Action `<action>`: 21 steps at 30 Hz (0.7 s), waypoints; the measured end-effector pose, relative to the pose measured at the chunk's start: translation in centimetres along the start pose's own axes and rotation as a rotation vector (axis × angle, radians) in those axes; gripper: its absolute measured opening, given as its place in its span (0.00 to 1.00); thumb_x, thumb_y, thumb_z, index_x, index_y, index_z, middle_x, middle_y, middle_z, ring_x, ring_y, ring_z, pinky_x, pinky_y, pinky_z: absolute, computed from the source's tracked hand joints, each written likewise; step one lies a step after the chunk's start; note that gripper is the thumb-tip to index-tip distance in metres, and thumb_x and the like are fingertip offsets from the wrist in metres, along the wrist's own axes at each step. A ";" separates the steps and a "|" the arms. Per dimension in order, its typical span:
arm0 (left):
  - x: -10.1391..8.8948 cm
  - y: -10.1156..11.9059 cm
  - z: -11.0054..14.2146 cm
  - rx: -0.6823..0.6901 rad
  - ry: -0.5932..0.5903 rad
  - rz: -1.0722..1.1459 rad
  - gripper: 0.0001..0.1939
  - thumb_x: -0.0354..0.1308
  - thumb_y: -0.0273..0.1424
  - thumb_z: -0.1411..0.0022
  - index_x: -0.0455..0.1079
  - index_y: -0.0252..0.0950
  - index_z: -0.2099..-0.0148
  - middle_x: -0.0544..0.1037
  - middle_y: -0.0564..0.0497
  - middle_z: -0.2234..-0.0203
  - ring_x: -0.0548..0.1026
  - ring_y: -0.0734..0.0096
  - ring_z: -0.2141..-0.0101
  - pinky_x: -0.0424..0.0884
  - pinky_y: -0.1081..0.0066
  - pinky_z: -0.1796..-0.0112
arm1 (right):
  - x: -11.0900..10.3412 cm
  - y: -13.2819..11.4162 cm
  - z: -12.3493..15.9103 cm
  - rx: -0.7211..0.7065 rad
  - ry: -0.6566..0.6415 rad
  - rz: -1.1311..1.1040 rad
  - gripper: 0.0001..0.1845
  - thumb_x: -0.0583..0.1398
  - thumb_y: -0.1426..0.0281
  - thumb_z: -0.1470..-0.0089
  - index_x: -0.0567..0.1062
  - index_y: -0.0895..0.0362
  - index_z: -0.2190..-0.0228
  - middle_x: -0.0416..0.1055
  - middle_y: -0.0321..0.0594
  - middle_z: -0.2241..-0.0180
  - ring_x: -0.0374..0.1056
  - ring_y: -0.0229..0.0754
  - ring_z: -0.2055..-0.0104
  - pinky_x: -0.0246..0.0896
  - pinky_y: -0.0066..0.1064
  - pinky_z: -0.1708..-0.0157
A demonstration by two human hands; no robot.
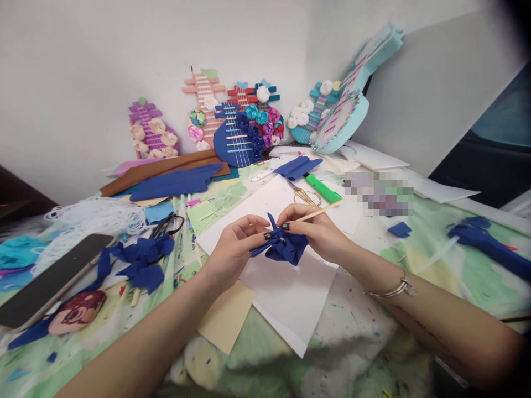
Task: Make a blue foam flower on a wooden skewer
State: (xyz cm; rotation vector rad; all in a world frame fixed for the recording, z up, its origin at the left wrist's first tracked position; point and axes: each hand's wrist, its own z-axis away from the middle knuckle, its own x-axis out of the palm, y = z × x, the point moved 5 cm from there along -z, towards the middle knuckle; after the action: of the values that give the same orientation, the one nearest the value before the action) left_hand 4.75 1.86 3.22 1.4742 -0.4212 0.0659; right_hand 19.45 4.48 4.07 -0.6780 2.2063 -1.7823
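Note:
A folded piece of dark blue crepe paper (289, 250) is held between both hands, above white sheets of paper (290, 301). My left hand (238, 240) pinches its left side between thumb and fingers. My right hand (319, 232) is closed at its upper right, with a thin wooden stick (321, 211) between thumb and index finger. The stick's near tip meets the blue paper; its other end points up to the right. Just beyond my hands lie gold-handled scissors (307, 197) and a green box cutter (324, 188).
Small decorated guitars, including a blue one (234, 143), lean along the wall. At left are a phone (53, 282), white cord (95, 215) and blue scraps (145, 260). A blue-wrapped object (493, 243) lies at right. A tan sheet (227, 320) lies near the front.

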 end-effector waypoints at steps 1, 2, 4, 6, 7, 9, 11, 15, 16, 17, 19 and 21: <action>0.0 0.0 0.0 0.001 -0.001 0.000 0.12 0.68 0.27 0.54 0.71 0.33 0.65 0.77 0.51 0.76 0.73 0.74 0.75 0.64 0.75 0.71 | 0.0 0.0 0.0 0.003 0.001 -0.001 0.03 0.62 0.73 0.55 0.75 0.59 0.73 0.70 0.35 0.75 0.63 0.33 0.74 0.54 0.26 0.75; 0.0 0.0 0.0 0.001 -0.002 0.000 0.12 0.68 0.27 0.54 0.71 0.33 0.65 0.77 0.51 0.76 0.73 0.74 0.75 0.64 0.74 0.71 | 0.0 0.0 0.0 0.005 0.001 -0.002 0.03 0.62 0.73 0.55 0.75 0.59 0.73 0.70 0.35 0.75 0.63 0.33 0.74 0.54 0.26 0.75; 0.0 0.0 0.0 0.003 0.000 -0.003 0.12 0.68 0.27 0.54 0.71 0.32 0.65 0.77 0.51 0.76 0.74 0.73 0.75 0.64 0.74 0.71 | 0.1 0.0 0.0 0.011 0.001 -0.004 0.03 0.62 0.73 0.55 0.75 0.59 0.73 0.70 0.35 0.76 0.63 0.33 0.74 0.54 0.25 0.76; -0.1 0.0 0.0 0.007 0.001 -0.006 0.12 0.68 0.27 0.54 0.71 0.32 0.65 0.77 0.51 0.76 0.74 0.74 0.75 0.64 0.74 0.71 | 0.1 0.0 0.0 0.014 0.000 -0.008 0.04 0.62 0.73 0.56 0.75 0.59 0.73 0.70 0.35 0.76 0.63 0.33 0.74 0.54 0.25 0.76; -0.1 0.0 0.0 0.011 0.000 -0.008 0.12 0.68 0.27 0.54 0.71 0.32 0.65 0.77 0.51 0.76 0.73 0.74 0.75 0.64 0.75 0.72 | 0.0 0.0 0.0 0.014 -0.001 -0.011 0.04 0.62 0.73 0.56 0.75 0.59 0.73 0.70 0.35 0.76 0.63 0.33 0.74 0.54 0.25 0.76; -0.1 0.0 -0.1 0.019 -0.008 -0.009 0.12 0.68 0.27 0.54 0.71 0.32 0.65 0.76 0.52 0.77 0.73 0.75 0.75 0.64 0.76 0.72 | 0.0 0.0 0.0 0.009 -0.006 -0.017 0.04 0.61 0.74 0.56 0.75 0.60 0.73 0.70 0.35 0.75 0.63 0.33 0.74 0.54 0.25 0.76; -0.1 -0.1 -0.1 0.028 -0.018 -0.011 0.12 0.68 0.26 0.53 0.71 0.33 0.65 0.76 0.53 0.77 0.73 0.76 0.75 0.65 0.76 0.72 | 0.0 0.1 0.0 0.008 -0.011 -0.018 0.04 0.61 0.74 0.56 0.75 0.59 0.73 0.70 0.35 0.75 0.63 0.33 0.74 0.54 0.24 0.76; -0.2 -0.1 -0.2 0.032 -0.025 -0.010 0.12 0.68 0.26 0.54 0.72 0.33 0.65 0.76 0.53 0.77 0.73 0.77 0.75 0.65 0.77 0.72 | 0.0 0.2 0.0 0.013 -0.017 -0.014 0.04 0.61 0.75 0.56 0.75 0.59 0.73 0.70 0.35 0.75 0.63 0.33 0.74 0.55 0.25 0.76; -0.2 -0.1 -0.2 0.030 -0.023 -0.008 0.12 0.69 0.26 0.54 0.72 0.33 0.66 0.76 0.53 0.77 0.73 0.77 0.75 0.65 0.77 0.72 | 0.0 0.2 0.0 0.013 -0.017 -0.014 0.04 0.61 0.75 0.56 0.75 0.59 0.73 0.70 0.35 0.75 0.63 0.33 0.74 0.55 0.25 0.76; -0.2 -0.1 -0.2 0.028 -0.023 -0.006 0.12 0.69 0.26 0.54 0.72 0.33 0.66 0.76 0.53 0.77 0.73 0.77 0.75 0.65 0.77 0.72 | 0.0 0.1 0.0 0.014 -0.019 -0.013 0.04 0.61 0.75 0.56 0.75 0.60 0.73 0.70 0.35 0.75 0.63 0.33 0.74 0.55 0.25 0.76; -0.1 -0.1 -0.1 0.028 -0.023 -0.003 0.12 0.69 0.26 0.54 0.72 0.33 0.66 0.76 0.53 0.77 0.73 0.76 0.75 0.65 0.77 0.72 | -0.1 0.1 0.0 0.015 -0.021 -0.014 0.04 0.61 0.75 0.56 0.75 0.59 0.73 0.70 0.35 0.75 0.63 0.33 0.74 0.55 0.25 0.76; -0.1 0.0 -0.1 0.031 -0.019 -0.004 0.12 0.69 0.26 0.54 0.72 0.33 0.66 0.76 0.53 0.77 0.73 0.76 0.75 0.65 0.76 0.72 | -0.1 0.2 0.0 0.017 -0.022 -0.016 0.04 0.61 0.75 0.56 0.75 0.59 0.72 0.70 0.35 0.75 0.64 0.33 0.74 0.55 0.25 0.76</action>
State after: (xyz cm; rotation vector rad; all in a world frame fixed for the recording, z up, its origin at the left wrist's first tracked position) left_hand 4.66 1.99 3.14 1.5069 -0.4344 0.0559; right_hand 19.49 4.54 3.88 -0.7101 2.1752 -1.7901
